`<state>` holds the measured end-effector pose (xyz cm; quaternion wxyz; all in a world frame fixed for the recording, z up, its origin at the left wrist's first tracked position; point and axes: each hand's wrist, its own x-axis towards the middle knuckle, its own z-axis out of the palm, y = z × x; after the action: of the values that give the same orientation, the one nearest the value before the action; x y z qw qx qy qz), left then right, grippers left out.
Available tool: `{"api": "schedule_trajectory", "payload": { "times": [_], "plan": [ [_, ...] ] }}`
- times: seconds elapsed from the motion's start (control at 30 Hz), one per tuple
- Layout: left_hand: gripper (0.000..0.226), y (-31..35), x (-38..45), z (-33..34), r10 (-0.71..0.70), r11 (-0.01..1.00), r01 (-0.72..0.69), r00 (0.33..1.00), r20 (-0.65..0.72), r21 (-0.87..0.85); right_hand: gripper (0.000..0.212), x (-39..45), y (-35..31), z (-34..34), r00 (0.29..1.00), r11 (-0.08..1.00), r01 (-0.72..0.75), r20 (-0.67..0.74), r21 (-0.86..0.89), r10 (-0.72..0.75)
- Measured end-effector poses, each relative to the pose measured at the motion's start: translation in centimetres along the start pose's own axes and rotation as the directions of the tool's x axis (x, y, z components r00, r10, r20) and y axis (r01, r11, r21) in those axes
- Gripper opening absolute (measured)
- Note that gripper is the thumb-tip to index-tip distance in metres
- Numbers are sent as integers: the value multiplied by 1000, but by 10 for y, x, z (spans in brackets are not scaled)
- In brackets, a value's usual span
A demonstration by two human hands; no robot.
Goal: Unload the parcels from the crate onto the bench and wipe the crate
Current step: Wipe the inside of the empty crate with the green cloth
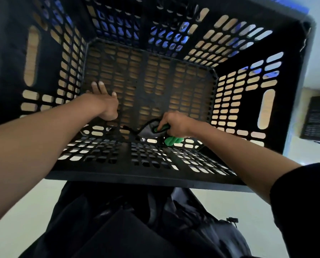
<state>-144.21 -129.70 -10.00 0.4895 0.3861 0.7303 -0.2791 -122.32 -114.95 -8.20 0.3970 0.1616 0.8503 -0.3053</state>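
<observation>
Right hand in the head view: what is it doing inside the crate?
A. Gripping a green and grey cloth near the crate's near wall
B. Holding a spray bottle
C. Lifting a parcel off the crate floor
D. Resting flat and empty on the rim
A: the right hand has its fingers curled round a green and grey cloth low in the black crate, whose floor shows no parcels; the left hand is spread open.
</observation>
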Motion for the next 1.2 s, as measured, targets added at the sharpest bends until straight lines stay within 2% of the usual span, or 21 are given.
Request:
{"api": "schedule_trajectory", "payload": {
  "times": [0.17, 0.27, 0.37, 0.4, 0.47, 0.57, 0.63, 0.7, 0.8, 0.93, 1.07, 1.13, 1.2],
  "plan": [
    [74, 2, -5, -10, -5, 1000, 5, 1000, -5, 3, 46, -3, -4, -22, 960, 980, -89, -248, 178, 132],
    [64, 3, -9, -20, 3, 1000, -3, 1000, -21, 25, 43, 0, 0, -41, 852, 932, -140, -439, 333, 285],
    [37, 3, -20, -32, 67, 982, -31, 980, -189, 184, 47, 4, -1, -53, 736, 837, -136, -512, 529, 443],
    [32, 5, -25, -36, 109, 972, -45, 956, -272, 232, 50, 4, -3, -56, 721, 793, -125, -495, 597, 486],
    [31, 10, -30, -45, 184, 974, -104, 880, -438, 200, 53, 2, -6, -61, 728, 738, -142, -436, 659, 529],
    [37, 23, -30, -57, 306, 948, -305, 773, -556, 97, 49, -11, -5, -66, 788, 757, -226, -342, 614, 512],
    [45, 36, -25, -64, 378, 906, -418, 732, -567, 64, 46, -27, -4, -70, 814, 755, -266, -280, 599, 509],
    [52, 53, -18, -68, 444, 872, -479, 693, -568, 97, 44, -46, -4, -75, 812, 760, -276, -280, 588, 512],
    [61, 79, -6, -68, 515, 843, -509, 667, -538, 176, 44, -76, -5, -80, 758, 764, -252, -370, 594, 537],
    [76, 103, 12, -63, 540, 840, -495, 718, -439, 223, 43, -106, -2, -81, 669, 754, -206, -473, 624, 574],
    [82, 111, 29, -59, 551, 834, -475, 743, -380, 281, 39, -123, -2, -84, 558, 787, -167, -601, 593, 572],
    [84, 114, 36, -56, 570, 814, -438, 731, -375, 381, 38, -130, -3, -86, 521, 820, -173, -656, 546, 546],
    [81, 117, 40, -53, 603, 783, -412, 687, -405, 466, 37, -137, -4, -85, 491, 851, -186, -704, 491, 514]
  ]
}}
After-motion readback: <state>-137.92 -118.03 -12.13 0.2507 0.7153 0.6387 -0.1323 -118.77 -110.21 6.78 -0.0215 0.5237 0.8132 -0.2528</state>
